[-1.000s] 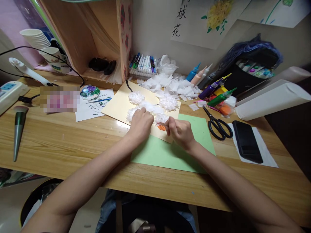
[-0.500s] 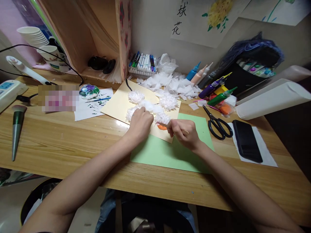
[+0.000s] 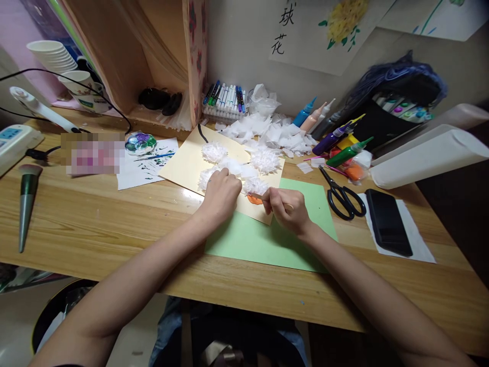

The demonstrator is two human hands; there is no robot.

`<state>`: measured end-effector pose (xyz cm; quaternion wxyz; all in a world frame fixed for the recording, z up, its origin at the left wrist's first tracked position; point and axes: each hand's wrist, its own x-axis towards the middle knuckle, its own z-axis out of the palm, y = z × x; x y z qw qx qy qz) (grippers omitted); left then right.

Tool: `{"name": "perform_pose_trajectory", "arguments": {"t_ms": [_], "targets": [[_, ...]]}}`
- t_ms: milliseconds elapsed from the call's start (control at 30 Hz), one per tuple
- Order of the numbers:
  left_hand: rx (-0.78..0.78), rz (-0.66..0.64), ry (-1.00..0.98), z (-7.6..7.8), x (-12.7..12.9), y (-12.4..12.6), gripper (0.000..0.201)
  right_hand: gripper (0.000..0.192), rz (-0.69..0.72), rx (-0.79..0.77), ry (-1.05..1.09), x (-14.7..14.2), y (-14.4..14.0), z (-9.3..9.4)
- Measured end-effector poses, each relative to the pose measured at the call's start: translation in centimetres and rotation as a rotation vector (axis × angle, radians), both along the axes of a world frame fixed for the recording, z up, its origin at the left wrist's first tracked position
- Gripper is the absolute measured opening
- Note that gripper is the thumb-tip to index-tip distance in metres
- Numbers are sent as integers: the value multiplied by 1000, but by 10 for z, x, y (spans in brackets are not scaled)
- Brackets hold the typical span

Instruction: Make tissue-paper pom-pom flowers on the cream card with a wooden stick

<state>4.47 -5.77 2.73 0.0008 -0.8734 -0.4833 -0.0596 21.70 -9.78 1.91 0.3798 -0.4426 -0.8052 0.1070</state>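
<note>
Left hand point(image 3: 222, 191): fingers curled low over the cream sheet point(image 3: 178, 163), against the lower-left tissue tuft point(image 3: 205, 179); whether they grip anything, cannot tell.
Right hand point(image 3: 295, 201): fingers closed around a thin wooden stick point(image 3: 289, 207), its forward end by the orange patch point(image 3: 254, 200); contact unconfirmed.
Cream sheet: lies askew on the table point(image 3: 114, 229), its near right corner overlapping the green sheet point(image 3: 305, 239).
Tufts: four, white and ruffled, on the cream sheet; a loose tissue piece point(image 3: 232, 167) lies between them.
Orange patch: on the cream sheet, just below the lower-right tuft point(image 3: 255, 184), between the hands.
Rear of table: heap of cut white tissue point(image 3: 267, 130), beside a clear box of markers point(image 3: 225, 102).
Right side: black-handled scissors point(image 3: 344, 199) just beside the green sheet; dark phone point(image 3: 389, 221) on white paper point(image 3: 424, 251).
Left side: paint palette point(image 3: 141, 143) and blue paintbrush point(image 3: 155, 157) on paint-marked paper point(image 3: 132, 176).
</note>
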Motion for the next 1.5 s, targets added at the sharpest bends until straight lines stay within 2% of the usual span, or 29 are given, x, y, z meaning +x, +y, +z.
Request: {"name": "perform_pose_trajectory", "arguments": {"t_ms": [100,233,333,400,600,733,833,900,1033,1200,1367,1500], "targets": [[-7,5,-2,1,1,0,20,53,-67,-139,134,-3,2,1],[-4,2,3,0,1,0,21,56,-210,-406,433,-12,10,7],[9,-3,5,-1,0,1,22,56,-224,-526,529,-14,14,13],[24,-2,5,-2,0,1,22,54,-183,-526,498,-12,12,15],[44,3,-26,-5,-3,0,21,52,-110,-360,490,6,-9,6],[71,35,-124,3,-10,6,21,52,-181,-364,728,18,-14,-7],[171,140,-228,9,-17,17,17,52,-261,-442,937,25,-9,-15],[217,208,-242,10,-19,25,22,54,-286,-481,1025,27,-4,-19],[161,242,-161,3,-17,41,28,54,-273,-531,1054,27,-1,-23],[76,244,-133,-2,-7,46,20,56,-237,-518,1017,25,-7,-23],[64,259,-279,0,-4,46,17,56,-240,-486,1005,25,-9,-23],[28,230,-511,5,-8,45,13,56,-249,-453,1006,26,-8,-22]]}}
